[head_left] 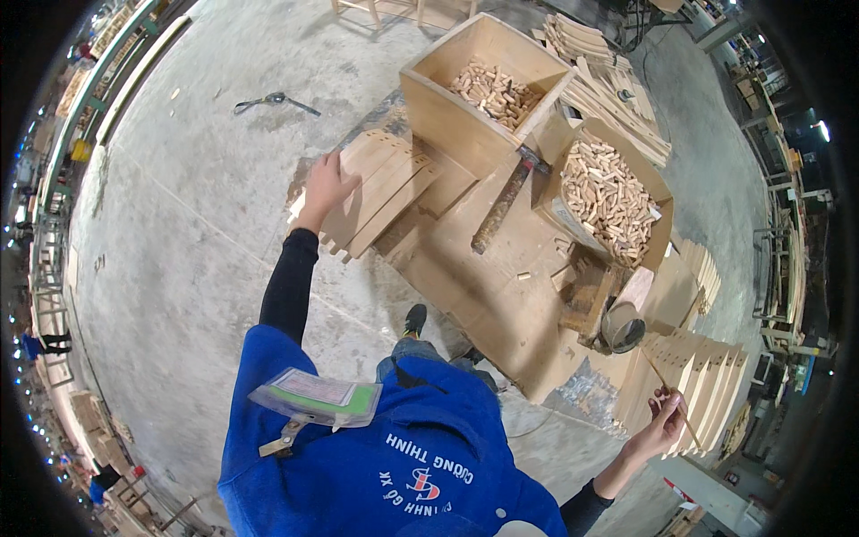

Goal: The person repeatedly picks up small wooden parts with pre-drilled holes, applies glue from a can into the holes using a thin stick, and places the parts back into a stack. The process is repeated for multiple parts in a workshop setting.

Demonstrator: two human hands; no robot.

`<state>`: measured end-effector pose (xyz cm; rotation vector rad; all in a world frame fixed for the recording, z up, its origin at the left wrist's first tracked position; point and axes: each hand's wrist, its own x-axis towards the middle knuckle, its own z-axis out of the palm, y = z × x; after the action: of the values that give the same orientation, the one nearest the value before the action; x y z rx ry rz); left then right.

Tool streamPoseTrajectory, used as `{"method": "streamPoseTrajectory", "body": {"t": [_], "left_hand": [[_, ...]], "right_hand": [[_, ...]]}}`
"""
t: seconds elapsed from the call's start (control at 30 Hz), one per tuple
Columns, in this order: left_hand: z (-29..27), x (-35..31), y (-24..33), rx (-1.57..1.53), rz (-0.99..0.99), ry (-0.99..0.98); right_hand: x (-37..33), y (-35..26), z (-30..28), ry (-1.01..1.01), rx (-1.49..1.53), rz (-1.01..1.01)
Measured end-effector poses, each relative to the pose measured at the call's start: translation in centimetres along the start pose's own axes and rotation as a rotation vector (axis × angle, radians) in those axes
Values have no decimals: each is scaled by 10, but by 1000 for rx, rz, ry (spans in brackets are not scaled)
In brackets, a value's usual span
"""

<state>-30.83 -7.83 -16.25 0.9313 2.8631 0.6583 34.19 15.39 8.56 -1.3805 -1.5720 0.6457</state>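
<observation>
My left hand (327, 190) lies on the stack of flat wooden slats (380, 183) at the left end of the workbench. Its fingers and thumb are apart, and it grips nothing. These slats have small dark holes near their far ends. My right hand (664, 426) is closed around a thin wooden stick (654, 367), whose upper end points toward a round cup (622, 328). Beside that hand, on the right, lies a second row of pale wooden slats (707, 380). The cup leans by a small wooden box (586, 300) at the bench's right side.
A hammer (503, 201) lies mid-bench. Behind it stands a large wooden box (456, 134) partly filled with dowels. A cardboard box (662, 192) of dowels (608, 197) sits to its right. Curved wooden pieces (617, 103) are piled beyond. A strap-like item (276, 98) lies on the floor.
</observation>
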Motion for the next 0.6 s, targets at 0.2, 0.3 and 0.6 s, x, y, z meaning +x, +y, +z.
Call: {"method": "streamPoseTrajectory", "body": {"t": [0.2,0.3,0.6], "left_hand": [[30,-58,38,166,38,170],[53,-85,62,225,-6,110],[67,-87,81,348,-82,143]], "right_hand": [[-1,24,-30,41,53,77],[-2,22,-39,112,-7,66],[-1,50,-93,138,-219,1]]}}
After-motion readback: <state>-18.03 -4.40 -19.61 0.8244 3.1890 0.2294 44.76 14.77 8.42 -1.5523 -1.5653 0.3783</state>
